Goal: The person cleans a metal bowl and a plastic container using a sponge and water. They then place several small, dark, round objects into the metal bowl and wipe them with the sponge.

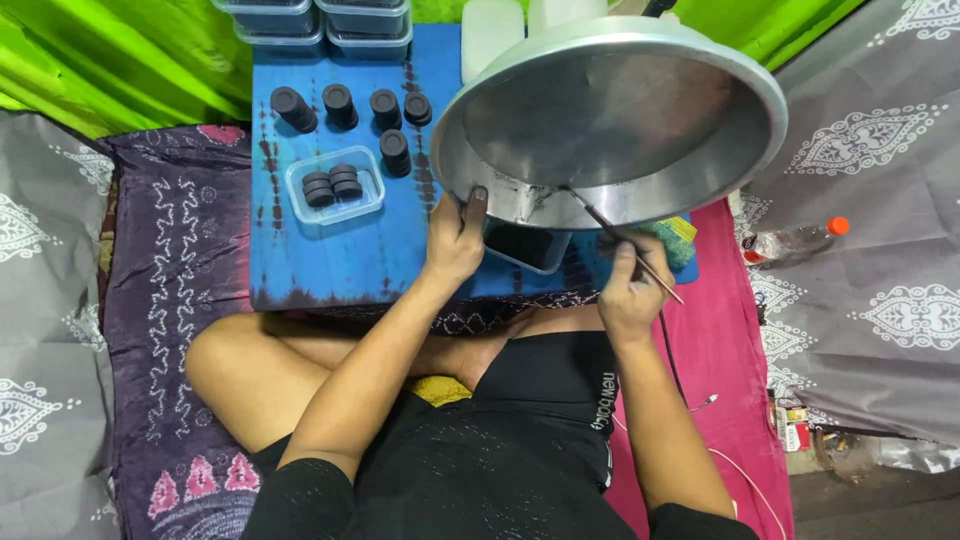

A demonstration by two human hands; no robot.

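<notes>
Patterned cloths in grey, purple and pink were spread over the floor, with green fabric hung behind, and a low blue table [340,250] was set in front of the crossed legs. A large metal basin [610,120] was held tilted up on edge above the table's right end, its hollow turned toward the camera, apparently so that the inside could be reached. The left hand [455,240] was closed on the basin's lower rim, thumb over the edge, which kept it propped. The right hand [630,290], just below the basin, had its fingers pinched shut around a thin stick [630,250], whose tip was laid against the dark residue at the basin's lower inner wall. A dark container [530,245] was placed directly under the basin, perhaps to catch what fell. To the basin's left, black round discs [340,105] were stood in short stacks, and more were gathered in a clear plastic tub [335,185]. A plastic bottle [795,240] was lying to the basin's right.
</notes>
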